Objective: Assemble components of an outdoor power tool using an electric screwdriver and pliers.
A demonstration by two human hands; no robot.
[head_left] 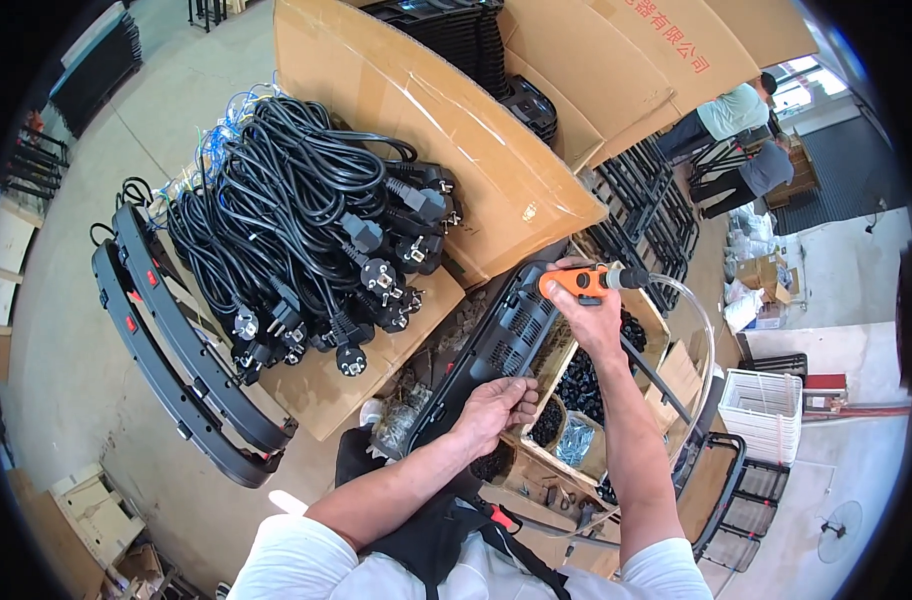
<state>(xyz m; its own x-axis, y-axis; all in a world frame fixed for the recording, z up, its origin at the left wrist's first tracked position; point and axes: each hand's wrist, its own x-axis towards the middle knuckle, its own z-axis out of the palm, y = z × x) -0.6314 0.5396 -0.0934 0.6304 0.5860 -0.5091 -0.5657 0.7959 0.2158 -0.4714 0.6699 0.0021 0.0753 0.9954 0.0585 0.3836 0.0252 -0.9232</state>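
My right hand [594, 318] is wrapped round an orange air screwdriver [573, 284], with a clear hose [698, 305] running off its back end. The tool is held over the far end of a long black plastic housing [498, 345] with slotted vents. My left hand [496, 408] is by the near part of the housing, fingers curled and thumb pressed to fingertips. Whatever the left fingers pinch, if anything, is too small to make out. Beside that hand is a wooden parts box [529, 440] with small black pieces and a clear plastic bag [575, 438].
A big heap of black power cords [296, 200] lies on cardboard to the left. Two curved black housings [191, 370] stand beyond it. A tall cardboard box [426, 120] rises ahead. Two people [741, 150] work at the far right, near black metal frames [641, 205].
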